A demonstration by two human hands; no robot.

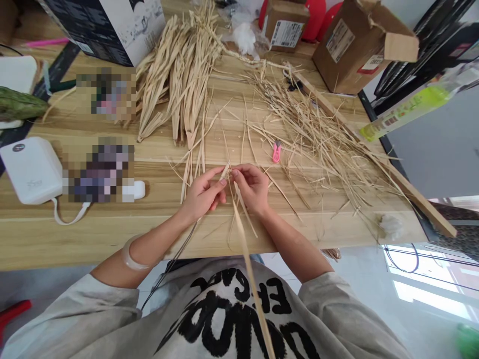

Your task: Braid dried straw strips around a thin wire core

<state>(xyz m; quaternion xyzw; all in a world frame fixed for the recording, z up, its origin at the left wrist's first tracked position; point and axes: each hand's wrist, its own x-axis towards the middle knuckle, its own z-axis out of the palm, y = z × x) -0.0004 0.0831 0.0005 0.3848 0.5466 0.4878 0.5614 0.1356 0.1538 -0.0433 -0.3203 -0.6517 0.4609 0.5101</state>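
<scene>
Above the near part of the table, my left hand (205, 193) pinches a small bundle of straw strips (225, 172) between thumb and fingers. Close beside it, my right hand (252, 187) has thumb and forefinger closed on a strip at the same bundle. One long, wide straw strip (245, 244) hangs from between the hands down over my shirt. Thinner ends stick out above and below the fingers. How the strips cross at the fingertips is too small to make out. Pink thread snips (276, 151) lie on the table just beyond my right hand.
Bundled dried straw (179, 85) lies at the back, and loose strips (310, 129) spread to the right along a wooden bar (411, 194). Cardboard boxes (364, 45) stand behind. At left are a white power bank (32, 169) with a cable and a blurred-out object (103, 172).
</scene>
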